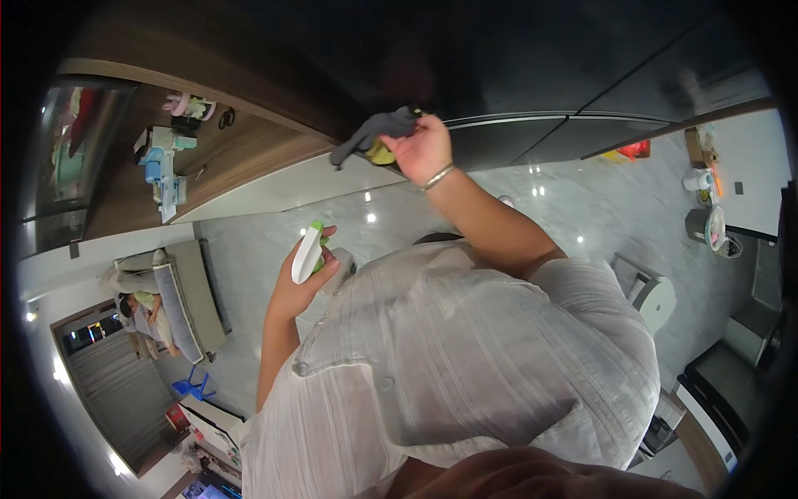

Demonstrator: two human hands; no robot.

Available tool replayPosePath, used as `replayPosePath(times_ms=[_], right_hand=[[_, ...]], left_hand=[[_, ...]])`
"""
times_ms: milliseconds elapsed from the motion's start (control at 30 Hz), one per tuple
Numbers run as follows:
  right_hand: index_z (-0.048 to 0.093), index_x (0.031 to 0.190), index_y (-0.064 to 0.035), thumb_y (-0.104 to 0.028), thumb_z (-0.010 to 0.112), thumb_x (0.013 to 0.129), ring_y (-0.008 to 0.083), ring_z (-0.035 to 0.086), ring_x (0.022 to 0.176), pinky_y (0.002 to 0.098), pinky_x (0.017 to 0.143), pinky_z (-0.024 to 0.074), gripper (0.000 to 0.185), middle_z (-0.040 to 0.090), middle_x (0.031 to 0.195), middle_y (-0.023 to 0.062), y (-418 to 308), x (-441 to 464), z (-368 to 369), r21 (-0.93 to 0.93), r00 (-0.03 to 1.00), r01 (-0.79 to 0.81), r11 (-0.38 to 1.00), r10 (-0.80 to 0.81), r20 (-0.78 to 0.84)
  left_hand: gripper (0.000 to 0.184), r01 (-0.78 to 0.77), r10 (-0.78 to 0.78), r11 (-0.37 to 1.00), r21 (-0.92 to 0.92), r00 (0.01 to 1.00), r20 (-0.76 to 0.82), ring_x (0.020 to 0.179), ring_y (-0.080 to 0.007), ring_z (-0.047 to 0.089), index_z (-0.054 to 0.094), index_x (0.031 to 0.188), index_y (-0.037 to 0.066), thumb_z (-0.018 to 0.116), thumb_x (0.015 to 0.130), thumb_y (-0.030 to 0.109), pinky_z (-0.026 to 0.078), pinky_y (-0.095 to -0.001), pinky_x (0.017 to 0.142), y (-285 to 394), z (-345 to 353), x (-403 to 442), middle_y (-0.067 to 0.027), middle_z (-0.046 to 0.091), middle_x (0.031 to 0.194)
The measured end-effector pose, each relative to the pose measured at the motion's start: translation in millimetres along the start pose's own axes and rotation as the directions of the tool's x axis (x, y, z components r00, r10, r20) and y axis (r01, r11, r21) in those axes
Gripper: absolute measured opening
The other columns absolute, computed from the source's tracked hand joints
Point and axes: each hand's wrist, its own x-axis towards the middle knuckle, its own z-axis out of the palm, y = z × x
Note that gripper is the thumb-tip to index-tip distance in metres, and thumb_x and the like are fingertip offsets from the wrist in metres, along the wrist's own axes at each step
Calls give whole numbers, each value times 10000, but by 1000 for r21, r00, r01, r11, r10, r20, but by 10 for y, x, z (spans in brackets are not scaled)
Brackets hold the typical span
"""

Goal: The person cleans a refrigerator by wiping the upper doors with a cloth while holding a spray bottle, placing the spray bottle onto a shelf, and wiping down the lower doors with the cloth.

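My left hand (295,287) is wrapped round a spray bottle (308,254) with a white and green head, held low in front of my body. Part of a translucent body shows beneath that hand. Farther forward, my right hand (426,152) grips a bunched grey and yellow cloth (378,135). The cloth is close to the lower edge of a glossy dark panel (465,66); whether it touches the panel I cannot tell. A thin bracelet (438,176) circles my right wrist.
A wooden shelf (249,150) at left carries small boxes (162,170) and scissors (226,118). A person lies on a sofa (187,291) beyond, near a blue stool (194,382). Bins (702,224) stand at right on the shiny grey floor (532,191).
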Motion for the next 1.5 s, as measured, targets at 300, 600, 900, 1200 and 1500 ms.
replayPosePath(times_ms=[300, 600, 900, 1200, 1500], right_hand=[[598, 1148, -35, -84, 705, 851, 291, 609, 995, 418, 897, 500, 319, 588, 1127, 105, -351, -726, 1238, -335, 273, 942, -11, -555, 786], [699, 966, -78, -144, 733, 751, 414, 601, 999, 505, 880, 467, 227, 661, 1047, 172, -1181, 124, -725, -219, 245, 533, -817, -98, 965], [589, 1188, -4, 8, 602, 859, 294, 619, 1010, 401, 965, 476, 329, 621, 1126, 141, -2597, 68, -1282, -773, 198, 552, -314, -851, 487], [516, 1104, -36, 71, 492, 861, 180, 616, 860, 328, 781, 517, 267, 610, 1011, 57, -2450, 378, -1208, -714, 347, 622, 321, -931, -115], [513, 1291, -98, 110, 498, 840, 132, 608, 796, 296, 658, 510, 497, 609, 988, 33, -551, 568, -1131, -798, 722, 381, 467, -689, -58]], left_hand=[[530, -85, 86, 996, -10, 986, 143, 873, -84, 547, 594, 1385, 66, 761, 882, 102, 453, -258, 823, -19, -2, 286, 21, 584, 917], [536, -145, 144, 989, -9, 970, 195, 866, -77, 547, 592, 1384, 61, 772, 881, 103, 456, -251, 814, 89, 102, 447, 25, 587, 914], [541, -76, 69, 997, 32, 980, 187, 849, -74, 542, 582, 1393, 55, 767, 888, 108, 450, -241, 790, 110, 182, 384, 32, 582, 895], [532, -68, 72, 997, -27, 983, 168, 845, -72, 541, 592, 1376, 43, 773, 880, 103, 448, -240, 782, 58, 255, 392, 33, 573, 879], [537, -50, 54, 998, -33, 988, 146, 848, -68, 510, 592, 1389, 66, 761, 883, 135, 412, -237, 804, 130, 317, 384, 45, 558, 880]])
